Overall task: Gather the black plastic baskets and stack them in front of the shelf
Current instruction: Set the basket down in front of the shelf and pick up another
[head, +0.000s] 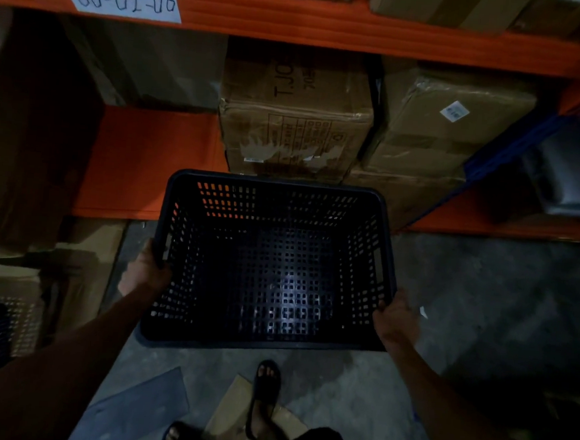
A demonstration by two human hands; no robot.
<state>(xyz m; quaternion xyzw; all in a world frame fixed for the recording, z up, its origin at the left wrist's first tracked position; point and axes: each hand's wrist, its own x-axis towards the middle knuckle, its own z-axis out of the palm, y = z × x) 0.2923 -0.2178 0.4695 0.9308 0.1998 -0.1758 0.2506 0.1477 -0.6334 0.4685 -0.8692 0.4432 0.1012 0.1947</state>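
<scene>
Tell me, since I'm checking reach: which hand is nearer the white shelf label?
Left. The left hand grips the black basket rim below the white shelf label; the right hand is farther right and lower.

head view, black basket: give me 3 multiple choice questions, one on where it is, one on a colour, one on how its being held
1. Where is the black basket?
A. in front of the shelf, above the floor
B. on the top shelf
C. inside a cardboard box

2. What colour is the shelf beam carrying the paper label?
A. green
B. orange
C. white

3. How is the basket held?
A. by one hand only
B. by no hand, it sits alone
C. by both hands, one on each side rim

Answers:
1. A: it hangs before the boxes on the shelf, with the concrete floor and the person's feet below it.
2. B: the beam behind the label is clearly orange.
3. C: the left hand grips the left rim and the right hand grips the right rim.
</scene>
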